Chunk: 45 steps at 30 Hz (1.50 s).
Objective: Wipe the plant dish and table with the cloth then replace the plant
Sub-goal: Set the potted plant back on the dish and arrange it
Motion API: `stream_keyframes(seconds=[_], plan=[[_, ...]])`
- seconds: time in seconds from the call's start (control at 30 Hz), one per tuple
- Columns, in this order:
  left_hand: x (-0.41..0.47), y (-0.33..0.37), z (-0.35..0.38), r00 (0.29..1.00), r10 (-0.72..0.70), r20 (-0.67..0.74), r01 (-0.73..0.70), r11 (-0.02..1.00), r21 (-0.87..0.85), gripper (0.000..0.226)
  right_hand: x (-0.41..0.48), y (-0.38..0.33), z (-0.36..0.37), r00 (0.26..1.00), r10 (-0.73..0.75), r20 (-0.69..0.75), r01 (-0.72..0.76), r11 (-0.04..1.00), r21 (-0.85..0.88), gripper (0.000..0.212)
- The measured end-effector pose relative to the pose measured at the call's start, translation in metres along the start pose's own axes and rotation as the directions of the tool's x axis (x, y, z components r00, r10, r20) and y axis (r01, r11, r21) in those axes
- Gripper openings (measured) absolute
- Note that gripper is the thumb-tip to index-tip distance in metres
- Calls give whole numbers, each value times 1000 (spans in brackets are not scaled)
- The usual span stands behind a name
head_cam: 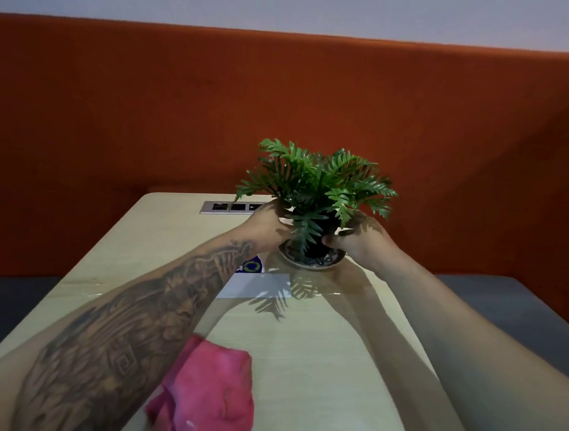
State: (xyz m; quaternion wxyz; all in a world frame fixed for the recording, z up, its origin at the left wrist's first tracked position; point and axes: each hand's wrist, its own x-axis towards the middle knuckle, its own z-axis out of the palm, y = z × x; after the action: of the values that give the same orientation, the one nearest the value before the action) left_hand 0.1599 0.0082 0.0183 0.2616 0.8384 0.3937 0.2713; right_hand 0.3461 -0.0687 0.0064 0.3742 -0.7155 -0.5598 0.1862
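Both arms reach forward and converge near the middle of the frame. The left forearm (128,332), covered in dark tattoos, enters from the lower left corner and runs diagonally up to the wrist. The right forearm (438,332), bare, comes in from the lower right edge and slants up to the left. The left hand (268,226) shows its back, fingers curled round the left side of the pot (322,241), thumb on the near side. The right hand (360,241) mirrors it on the right side, thumb pressed against the pot, fingers partly hidden under leaves.
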Motion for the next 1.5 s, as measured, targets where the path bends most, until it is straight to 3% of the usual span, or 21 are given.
stream_keyframes(seconds=[0.07,0.13,0.23,0.47,0.63,0.73,0.83,0.9,1.07,1.23,1.43,1.5], plan=[[-9,-5,-9,995,-98,-6,97,992,-80,49,-9,6,-2,998,34,-61,-35,999,-16,56],[-23,-11,-24,986,-166,6,165,980,-111,45,-26,8,-4,994,32,-100,-38,998,-58,36],[-54,-19,-47,990,-137,13,138,989,-55,31,-65,-5,-1,997,-24,-74,12,989,-149,8],[-133,-35,-75,983,-150,104,151,989,-2,16,-164,-88,46,928,-342,148,369,897,-243,19],[-166,-38,-92,987,-142,72,143,989,-20,16,-198,-127,82,854,-326,406,505,710,-491,53],[-178,-50,-103,985,-165,58,168,984,-55,14,-202,-131,98,818,-297,493,559,613,-558,49],[-181,-60,-104,982,-181,47,185,979,-88,14,-189,-132,101,821,-310,479,552,644,-529,14],[-179,-62,-102,982,-178,58,184,974,-129,15,-176,-132,100,828,-309,468,540,666,-514,7],[-160,-69,-96,984,-128,121,150,970,-192,19,-127,-128,95,844,-409,347,534,700,-474,9],[-127,-85,-90,994,-104,-32,97,980,-174,13,-65,-120,115,817,-512,267,575,680,-455,20],[-74,-104,-103,986,-80,-149,85,996,32,18,2,-120,141,826,-539,165,559,751,-351,26],[-65,-115,-108,986,-103,-134,116,989,90,20,14,-120,149,816,-521,251,578,759,-300,24]])
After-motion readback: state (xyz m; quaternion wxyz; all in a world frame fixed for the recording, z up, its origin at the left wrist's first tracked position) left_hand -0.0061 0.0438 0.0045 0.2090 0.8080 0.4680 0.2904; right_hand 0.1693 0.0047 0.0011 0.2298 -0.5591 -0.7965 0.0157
